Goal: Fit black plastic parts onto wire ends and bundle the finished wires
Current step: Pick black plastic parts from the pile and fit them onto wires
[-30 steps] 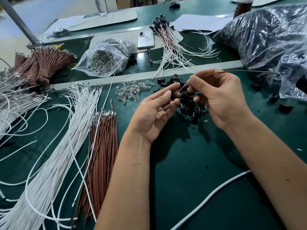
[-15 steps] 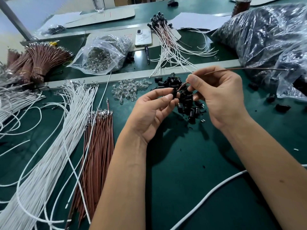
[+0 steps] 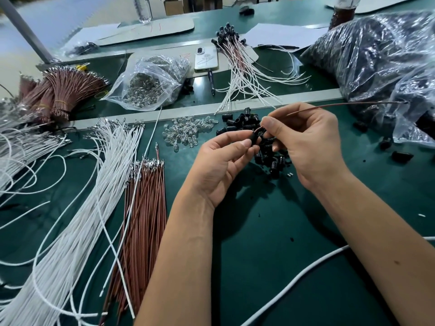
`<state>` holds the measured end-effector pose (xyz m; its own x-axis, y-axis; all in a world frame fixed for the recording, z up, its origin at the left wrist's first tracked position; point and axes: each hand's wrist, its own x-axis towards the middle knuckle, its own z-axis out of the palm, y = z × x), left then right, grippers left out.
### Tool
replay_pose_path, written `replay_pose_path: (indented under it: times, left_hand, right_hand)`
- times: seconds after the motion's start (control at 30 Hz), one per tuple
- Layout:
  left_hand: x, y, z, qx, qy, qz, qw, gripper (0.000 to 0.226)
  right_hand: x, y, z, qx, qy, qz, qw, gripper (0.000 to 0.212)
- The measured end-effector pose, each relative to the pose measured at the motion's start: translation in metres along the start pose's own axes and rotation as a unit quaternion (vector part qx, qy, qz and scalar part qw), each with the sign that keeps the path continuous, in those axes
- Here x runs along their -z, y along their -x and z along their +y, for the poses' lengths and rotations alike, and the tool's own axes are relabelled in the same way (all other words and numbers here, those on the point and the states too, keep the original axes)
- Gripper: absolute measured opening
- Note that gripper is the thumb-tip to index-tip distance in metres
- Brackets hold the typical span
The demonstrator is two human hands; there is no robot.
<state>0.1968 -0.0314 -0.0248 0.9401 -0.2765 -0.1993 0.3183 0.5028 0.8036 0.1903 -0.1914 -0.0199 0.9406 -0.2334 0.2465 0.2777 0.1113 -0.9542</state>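
I see the left hand (image 3: 221,168) pinching a small black plastic cap (image 3: 255,138) above the green bench (image 3: 259,243); the right hand (image 3: 308,142) pinches a thin brown wire (image 3: 341,105) at it; loose black caps (image 3: 270,158) lie beneath, clear glass bulbs (image 3: 186,132) just left, a big plastic bag (image 3: 381,60) beside the wire's far end.

Right at the pinch, the plastic part (image 3: 255,137) is black and the wire (image 3: 341,105) leading away from it reddish-brown. Under the hands the table (image 3: 270,231) is dark green. Left of the grip lie white wires (image 3: 77,222), brown wires (image 3: 143,208) and clear glassy bulbs (image 3: 186,131).
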Motion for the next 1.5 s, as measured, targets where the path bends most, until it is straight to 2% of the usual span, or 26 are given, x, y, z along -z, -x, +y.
replay_pose_path:
  times: [0.23, 0.4, 0.5, 0.67, 0.8, 0.9, 1.03, 1.17, 1.27, 1.37, 1.5]
  left_hand:
    - [-0.003, -0.002, -0.001, -0.02, -0.001, 0.003, 1.0, 0.018]
    - [-0.003, -0.001, -0.003, -0.05, -0.04, 0.013, 0.998, 0.019]
    - [-0.004, 0.0, -0.003, -0.065, -0.065, 0.004, 0.996, 0.019]
    - [-0.003, 0.0, -0.005, -0.075, -0.096, -0.007, 0.993, 0.018]
    - [-0.004, 0.0, -0.007, -0.07, -0.12, 0.012, 0.99, 0.017]
    - [-0.005, 0.002, -0.005, -0.074, -0.138, 0.009, 0.988, 0.015]
    - [-0.01, 0.004, -0.005, -0.086, -0.14, 0.001, 0.986, 0.013]
    - [-0.013, 0.003, -0.007, -0.104, -0.129, 0.014, 0.986, 0.026]
    - [-0.015, 0.002, -0.006, -0.129, -0.071, 0.029, 0.989, 0.028]
    - [-0.017, -0.001, -0.006, -0.14, -0.004, 0.043, 0.989, 0.029]
    - [-0.018, -0.001, -0.008, -0.125, 0.018, 0.022, 0.992, 0.026]
  right_hand:
    - [-0.001, 0.0, 0.004, 0.002, 0.039, -0.006, 0.999, 0.013]
    - [0.001, -0.002, 0.005, -0.042, 0.044, -0.006, 0.998, 0.013]
    - [0.004, -0.003, 0.004, -0.065, 0.047, -0.033, 0.996, 0.012]
    - [0.003, -0.002, 0.003, -0.061, 0.023, -0.035, 0.997, 0.011]
    - [-0.002, -0.001, 0.001, -0.071, -0.006, -0.036, 0.997, 0.036]
    - [0.0, -0.002, 0.0, -0.065, 0.053, -0.024, 0.996, 0.047]
    - [-0.004, 0.004, -0.001, -0.051, 0.064, -0.069, 0.994, 0.036]
    - [-0.007, 0.005, -0.002, 0.003, 0.128, -0.102, 0.987, 0.031]
    - [-0.006, 0.005, -0.002, 0.044, 0.166, -0.089, 0.981, 0.024]
    - [-0.005, 0.007, -0.003, 0.12, 0.271, -0.071, 0.952, 0.005]
    - [-0.008, 0.011, -0.003, 0.139, 0.287, -0.074, 0.945, 0.003]
